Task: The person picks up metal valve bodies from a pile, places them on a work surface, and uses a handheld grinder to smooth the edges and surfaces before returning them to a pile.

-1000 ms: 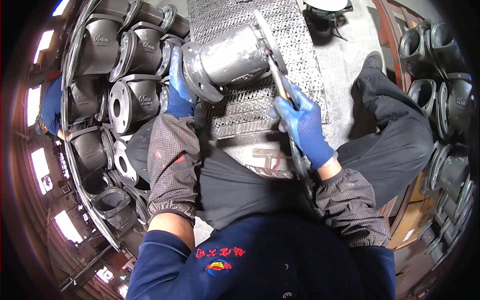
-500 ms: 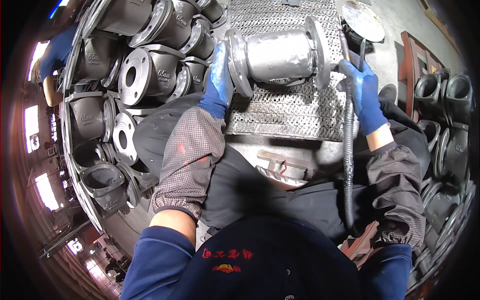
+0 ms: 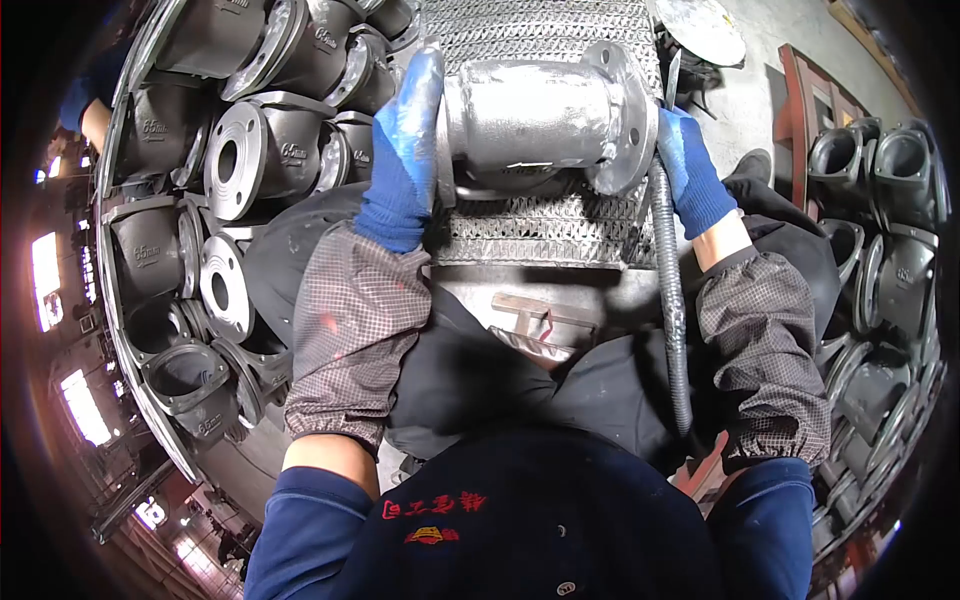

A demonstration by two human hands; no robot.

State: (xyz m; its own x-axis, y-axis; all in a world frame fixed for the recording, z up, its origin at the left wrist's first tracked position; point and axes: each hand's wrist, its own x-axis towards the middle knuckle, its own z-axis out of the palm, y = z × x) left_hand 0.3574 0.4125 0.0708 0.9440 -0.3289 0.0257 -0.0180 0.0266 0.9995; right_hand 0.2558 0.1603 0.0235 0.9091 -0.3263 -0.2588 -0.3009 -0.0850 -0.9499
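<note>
A grey flanged metal casting (image 3: 535, 110), a short pipe-like body with a round flange at each end, lies sideways on the metal-mesh-topped stand (image 3: 560, 225) in front of me. My blue-gloved left hand (image 3: 405, 150) grips its left flange, with long fingers laid along the outer face. At the right flange, my blue-gloved right hand (image 3: 692, 175) is closed round a slim hand tool (image 3: 673, 78), whose tip points away from me. Its grip is partly hidden behind the flange. A grey ribbed hose (image 3: 672, 300) runs from beside this hand down over my right thigh.
Similar castings (image 3: 240, 160) are stacked high close on my left. More castings (image 3: 905, 160) stand at the right, near a reddish-brown metal frame (image 3: 797, 130). A round pale-topped stool (image 3: 705, 30) stands at the far right. Another person's arm (image 3: 97, 122) shows at the far left.
My right hand has come in against the right flange with the tool. The casting has turned a little about its length, and my left hand has shifted on the left flange. The view has swung slightly.
</note>
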